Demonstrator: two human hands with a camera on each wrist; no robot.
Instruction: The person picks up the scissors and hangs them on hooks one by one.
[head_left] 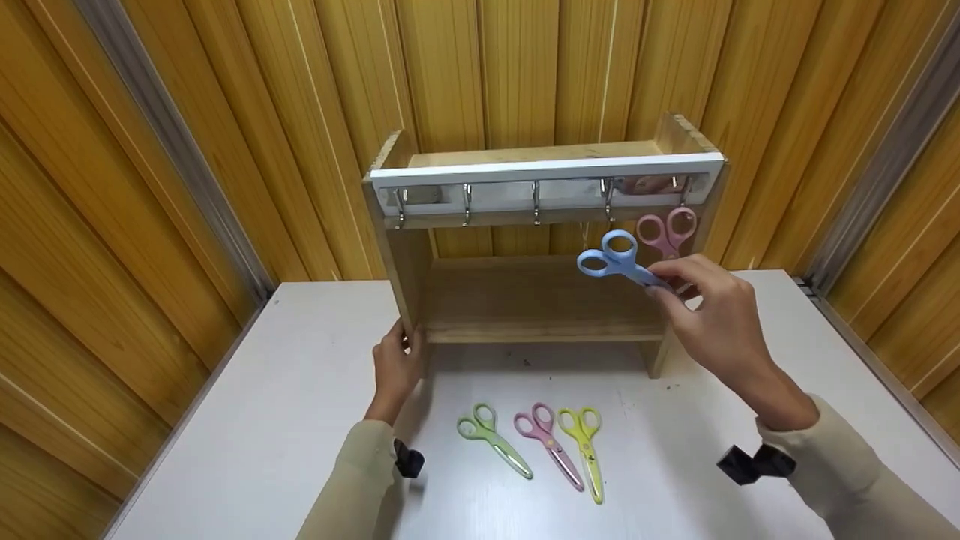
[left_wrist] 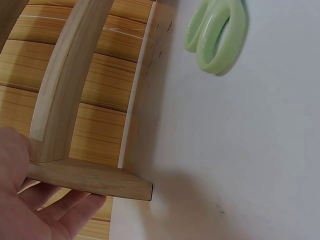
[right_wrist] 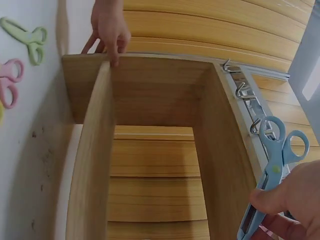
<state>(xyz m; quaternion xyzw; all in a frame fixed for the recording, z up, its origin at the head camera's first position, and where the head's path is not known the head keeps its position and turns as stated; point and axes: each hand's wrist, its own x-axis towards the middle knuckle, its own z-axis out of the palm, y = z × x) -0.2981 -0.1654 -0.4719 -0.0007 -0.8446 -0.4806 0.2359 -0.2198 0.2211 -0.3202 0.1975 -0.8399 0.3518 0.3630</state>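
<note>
While the left hand (head_left: pixel 396 364) grips the lower left side of the wooden shelf (head_left: pixel 540 332), a broad strip of bench (head_left: pixel 300 375) lies between that hand and the bench's left edge. In front of the shelf, green scissors (head_left: pixel 491 438), pink scissors (head_left: pixel 551 444) and yellow scissors (head_left: pixel 587 452) lie side by side, loops toward the shelf, with bench between them and the right sleeve (head_left: pixel 832 457). Above, metal hooks (head_left: pixel 536 201) line the shelf's white rail (head_left: pixel 499 169). Near the second hook from the right, the right hand (head_left: pixel 712 319) pinches the blue scissors (head_left: pixel 622 262) by the blades; contact with the hook cannot be told. Their loops point up and left, the long axis slanting down rightward into the fingers. Just beyond, hanging scissors (head_left: pixel 665 244), also pink, take the rightmost hook. The bench is white; wood-patterned walls (head_left: pixel 517 67) enclose it, with grey strips (head_left: pixel 166 124) at the corners.
</note>
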